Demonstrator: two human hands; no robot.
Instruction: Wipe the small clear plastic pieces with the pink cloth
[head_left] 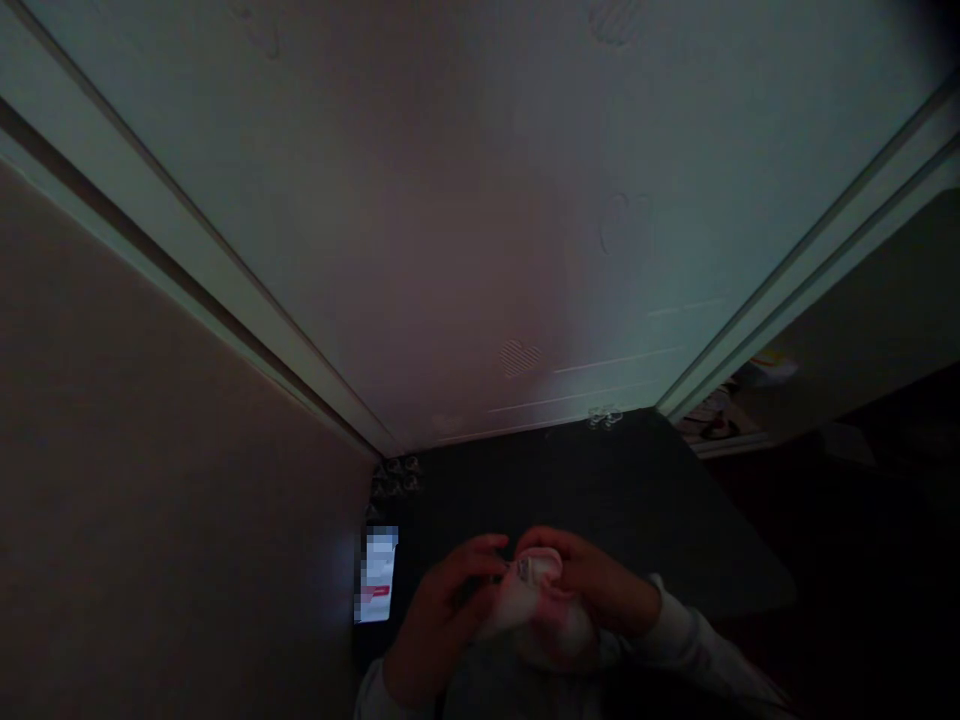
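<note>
In the dim light, a small pale pink-and-white thing point(551, 612) is between my two hands, low in the view. It looks soft, with a small pale detail near its top; its kind cannot be made out. My right hand point(600, 578) is closed around its upper right side. On the other side, my left hand point(450, 605) pinches at its left edge with thumb and fingers. Both hands are over the near part of a dark tabletop point(510, 490). Shadow and blur hide the lower part of the thing.
A lit phone point(377, 575) lies left of my left hand, against the brown side panel point(187, 450). Small clear round items point(397, 475) are at the table's back left corner, more clear pieces point(604, 416) along the back edge. Behind rises a white panel point(480, 220) with raised shapes.
</note>
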